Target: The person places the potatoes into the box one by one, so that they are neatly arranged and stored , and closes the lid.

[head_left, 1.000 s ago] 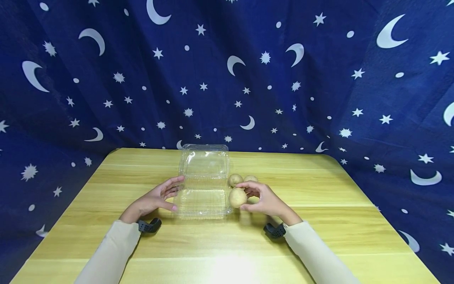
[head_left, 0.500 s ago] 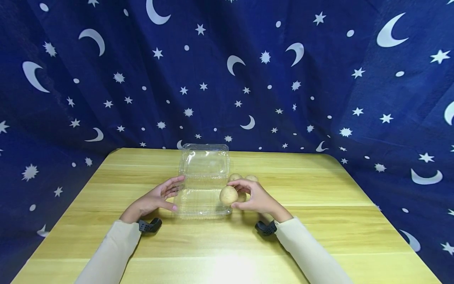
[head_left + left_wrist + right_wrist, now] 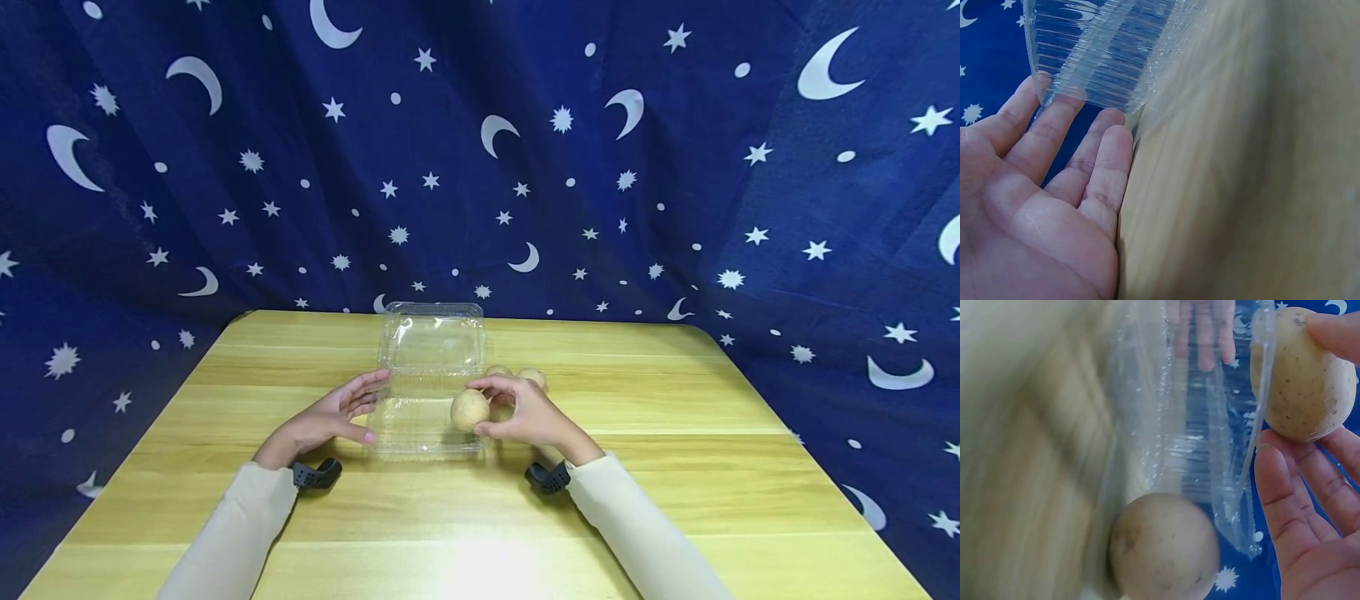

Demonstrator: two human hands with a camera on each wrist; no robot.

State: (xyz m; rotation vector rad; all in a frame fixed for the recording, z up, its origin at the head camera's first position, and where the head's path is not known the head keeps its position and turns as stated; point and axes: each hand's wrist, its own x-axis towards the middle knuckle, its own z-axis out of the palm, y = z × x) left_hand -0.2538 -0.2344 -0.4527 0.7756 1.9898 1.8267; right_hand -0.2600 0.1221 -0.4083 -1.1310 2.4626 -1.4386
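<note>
My right hand (image 3: 525, 417) pinches a round, pale brown potato (image 3: 469, 410) between thumb and fingers. It is over the right side of the base of a clear plastic clamshell container (image 3: 420, 427). In the right wrist view, the held potato (image 3: 1304, 381) is higher than the container's rim. The container's lid (image 3: 432, 340) stands raised at the back. At the base's left edge is my left hand (image 3: 326, 421), its fingers spread and relaxed. The left wrist view has the left fingertips (image 3: 1063, 103) touching the ribbed plastic wall (image 3: 1110, 69).
Two more potatoes, one (image 3: 532, 377) farther right and one (image 3: 498, 371) nearer the container, lie behind my right hand. Another potato (image 3: 1163, 547) sits beside the container in the right wrist view. A star-and-moon curtain (image 3: 480, 167) hangs behind the wooden table (image 3: 637, 500).
My right hand has moved left with the potato, from beside the container's right edge to over its base. The left hand and the container have stayed put.
</note>
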